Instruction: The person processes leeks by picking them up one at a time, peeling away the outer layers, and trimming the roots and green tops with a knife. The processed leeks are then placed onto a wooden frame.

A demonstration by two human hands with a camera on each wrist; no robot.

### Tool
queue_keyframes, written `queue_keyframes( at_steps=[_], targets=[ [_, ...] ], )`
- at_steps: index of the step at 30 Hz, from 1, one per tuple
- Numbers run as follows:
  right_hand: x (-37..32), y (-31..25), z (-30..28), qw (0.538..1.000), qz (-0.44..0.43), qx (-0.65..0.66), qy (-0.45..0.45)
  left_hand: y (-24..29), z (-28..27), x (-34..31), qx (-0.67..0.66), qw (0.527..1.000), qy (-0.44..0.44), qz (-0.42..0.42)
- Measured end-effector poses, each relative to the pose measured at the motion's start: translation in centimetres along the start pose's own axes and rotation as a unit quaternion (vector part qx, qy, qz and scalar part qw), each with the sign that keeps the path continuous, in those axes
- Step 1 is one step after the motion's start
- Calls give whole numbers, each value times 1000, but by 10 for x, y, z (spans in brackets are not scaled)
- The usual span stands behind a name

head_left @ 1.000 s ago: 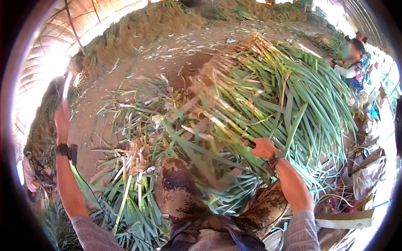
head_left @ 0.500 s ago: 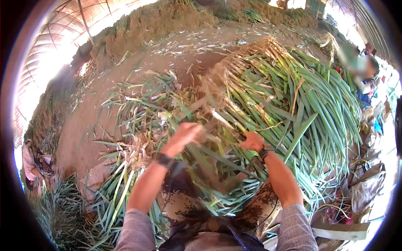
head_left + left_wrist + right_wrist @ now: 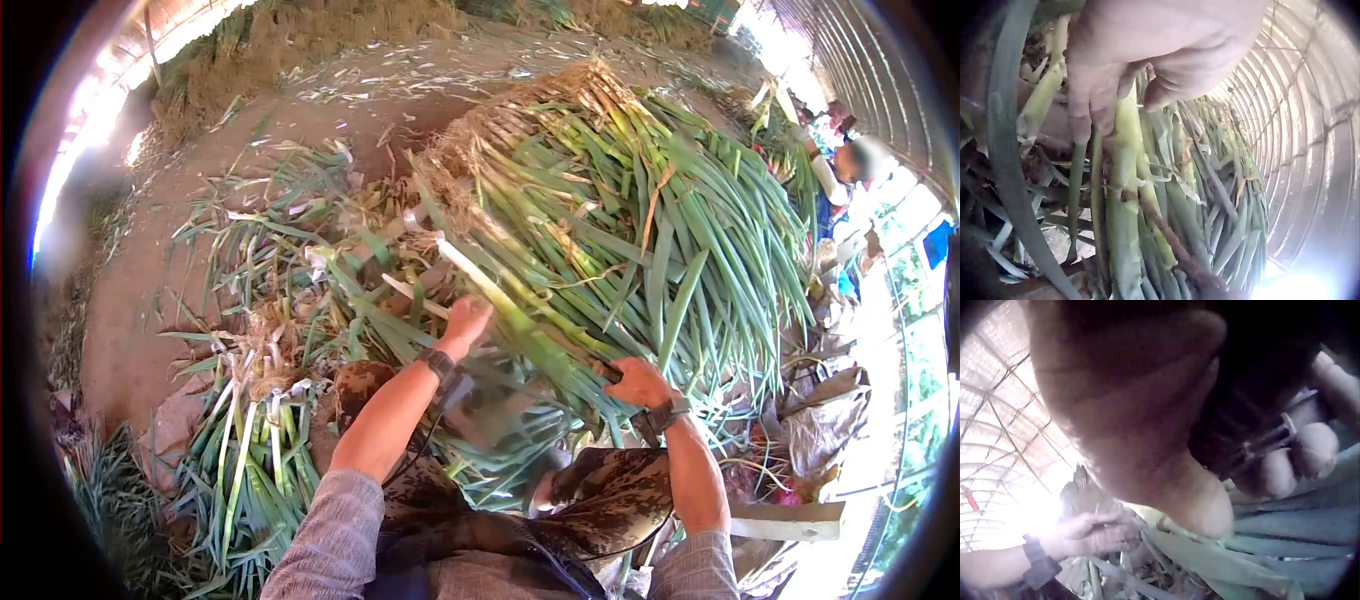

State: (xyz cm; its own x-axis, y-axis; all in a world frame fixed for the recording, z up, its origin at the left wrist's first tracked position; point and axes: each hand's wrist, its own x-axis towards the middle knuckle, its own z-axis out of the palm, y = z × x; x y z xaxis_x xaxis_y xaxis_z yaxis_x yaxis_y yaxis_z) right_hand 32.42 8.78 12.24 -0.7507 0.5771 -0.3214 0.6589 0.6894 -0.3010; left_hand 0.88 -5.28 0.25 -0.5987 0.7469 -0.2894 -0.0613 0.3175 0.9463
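Observation:
The left hand (image 3: 468, 322) is beside a thick leek (image 3: 490, 290) with a white root end. In the left wrist view, the hand (image 3: 1160, 50) reaches down over a pale green stalk (image 3: 1124, 162), its fingers fairly straight and its thumb on the other side. The right hand (image 3: 640, 384) is lower on the leek's leafy part. Seen from the right wrist, curled fingers (image 3: 1277, 472) of that hand surround a dark tool with metal parts (image 3: 1288, 425); its thumb lies over green leaves (image 3: 1210, 556). Whether it also grips the leek is unclear.
A large leek pile (image 3: 640, 220) fans out on the right. Loose trimmings (image 3: 270, 215) and a smaller bunch (image 3: 255, 450) lie on the left. Camouflage-clad knees (image 3: 610, 490) are below the hands. Another person (image 3: 835, 185) is at the upper right.
The left hand came down from the far left to the middle, beside the leek. The right hand stays near the leek's leafy part. The head view has shifted.

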Motion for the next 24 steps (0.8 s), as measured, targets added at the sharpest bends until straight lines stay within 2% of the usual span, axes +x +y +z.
queue_keyframes(
  at_steps=[1,2,3,4,5,7,8,10,12,14,16,18,19,20,22,23,24],
  targets=[
    [-3,-9,-3,998,38,5,-54,0,1,5,-34,999,9,-19],
    [-3,-10,4,998,43,3,-53,-1,5,5,-36,999,4,-18],
    [0,-5,16,997,-8,4,-71,3,11,2,-43,994,98,20],
    [3,0,21,995,-55,3,-84,5,17,6,-71,988,135,29],
    [6,-1,21,997,-46,17,-67,6,24,10,-98,979,171,41],
    [11,-1,12,999,-34,34,-17,-14,18,39,-208,973,66,69],
    [13,-1,9,998,-41,39,10,-30,18,54,-231,968,41,93],
    [18,-5,-2,998,-24,30,-44,-88,25,118,-131,977,166,42],
    [21,0,6,998,-33,34,-29,17,19,38,-31,985,166,-32],
    [25,5,7,998,-47,45,-22,-13,20,63,-48,984,172,-16],
    [27,9,8,996,-51,67,-29,-9,17,67,-60,982,180,-3],
    [32,18,13,995,-71,66,-23,-3,6,61,-130,980,84,-124],
    [32,26,16,992,-82,91,-28,-3,2,50,-221,972,26,-72],
    [34,33,18,988,-93,115,-32,-1,0,44,-220,973,26,-71],
    [42,45,22,986,-90,128,-56,23,-4,23,-87,992,-88,4],
    [43,49,28,983,-87,137,-88,14,-7,29,14,997,-74,27],
    [41,47,27,983,-87,138,-87,-2,-1,32,16,997,-74,28]
  ],
)
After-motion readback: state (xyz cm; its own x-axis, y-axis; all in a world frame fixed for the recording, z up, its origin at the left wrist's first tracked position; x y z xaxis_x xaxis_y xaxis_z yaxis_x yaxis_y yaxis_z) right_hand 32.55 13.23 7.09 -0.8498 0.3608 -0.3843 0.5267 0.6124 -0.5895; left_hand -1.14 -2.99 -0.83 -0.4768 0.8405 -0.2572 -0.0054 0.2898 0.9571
